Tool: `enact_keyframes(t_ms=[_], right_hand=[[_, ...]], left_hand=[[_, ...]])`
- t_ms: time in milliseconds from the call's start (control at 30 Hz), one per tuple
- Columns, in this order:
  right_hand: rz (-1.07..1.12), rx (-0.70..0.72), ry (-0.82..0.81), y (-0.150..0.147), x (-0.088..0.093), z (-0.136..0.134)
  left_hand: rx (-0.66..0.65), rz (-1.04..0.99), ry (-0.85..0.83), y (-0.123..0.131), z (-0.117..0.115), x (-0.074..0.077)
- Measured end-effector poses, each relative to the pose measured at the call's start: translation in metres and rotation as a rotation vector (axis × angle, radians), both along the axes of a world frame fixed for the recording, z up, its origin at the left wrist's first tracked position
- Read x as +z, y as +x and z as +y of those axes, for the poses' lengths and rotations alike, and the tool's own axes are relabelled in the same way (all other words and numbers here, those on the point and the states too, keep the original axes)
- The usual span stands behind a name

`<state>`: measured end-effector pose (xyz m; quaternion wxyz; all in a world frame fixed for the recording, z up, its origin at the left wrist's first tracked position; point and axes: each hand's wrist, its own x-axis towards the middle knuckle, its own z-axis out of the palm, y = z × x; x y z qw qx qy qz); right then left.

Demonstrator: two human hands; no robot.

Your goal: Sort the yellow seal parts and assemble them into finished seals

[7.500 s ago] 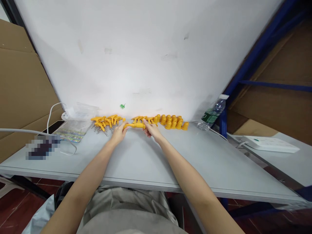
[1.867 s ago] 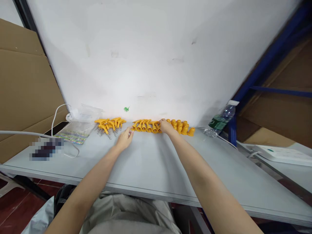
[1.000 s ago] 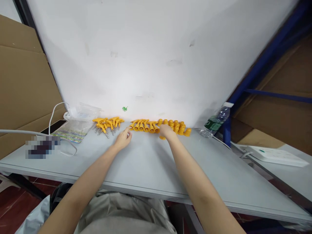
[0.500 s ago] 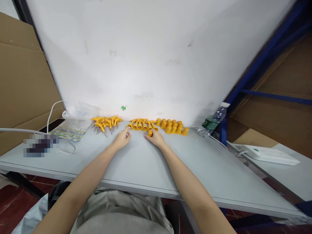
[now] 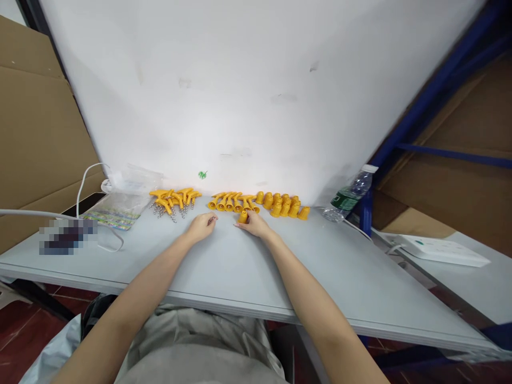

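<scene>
My right hand (image 5: 254,225) pinches a small yellow cap (image 5: 242,216) just above the grey table (image 5: 240,266). My left hand (image 5: 202,226) rests loosely curled on the table, a little to the left, with nothing visible in it. Behind both hands lies a row of assembled yellow pieces (image 5: 232,201). To its right stands a cluster of loose yellow caps (image 5: 285,206). To its left lies a pile of yellow-headed metal pins (image 5: 173,200).
A clear plastic bag (image 5: 120,205) and a white cable (image 5: 86,184) lie at the left, a plastic water bottle (image 5: 348,194) at the right by a blue rack post. A white board stands behind the table. A white power strip (image 5: 438,250) sits on the neighbouring table.
My right hand reached into the cluster of loose caps, took one, and drew it back toward the middle. My left hand stayed near the row of assembled pieces.
</scene>
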<state>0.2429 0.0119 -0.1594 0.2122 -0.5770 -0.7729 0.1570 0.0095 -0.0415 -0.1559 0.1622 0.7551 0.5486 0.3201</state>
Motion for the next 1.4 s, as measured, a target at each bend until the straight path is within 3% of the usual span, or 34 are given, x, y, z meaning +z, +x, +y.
enact_keyframes(t_ms=[100,267,467,667,767,867,967,1167,1400], right_hand=[[-0.004,0.049,-0.001,-0.003,-0.001,0.0],[-0.189,-0.034,0.025,-0.019,0.001,-0.012],[-0.133,-0.019,0.025,-0.027,0.0,-0.02],[-0.029,-0.022,0.066,-0.021,0.0,-0.015],[-0.003,-0.025,0.082,-0.02,-0.001,-0.013],[0.019,-0.032,0.092,-0.019,-0.001,-0.011],[0.052,-0.038,0.109,-0.019,-0.002,-0.01],[0.084,-0.057,0.086,-0.019,-0.001,-0.01],[0.105,-0.022,0.082,-0.019,0.001,-0.011]], left_hand=[[-0.004,-0.005,0.009,0.0,0.0,-0.001],[-0.012,-0.001,0.033,-0.001,0.001,-0.002],[0.043,0.069,0.123,-0.002,0.0,0.004],[0.317,0.27,0.111,-0.023,0.002,0.033],[0.53,0.382,-0.025,-0.049,0.012,0.054],[0.587,0.565,-0.173,-0.08,0.023,0.067],[0.518,0.731,-0.259,-0.107,0.031,0.065],[0.32,0.77,-0.194,-0.129,0.036,0.05],[0.21,0.857,-0.145,-0.141,0.039,0.069]])
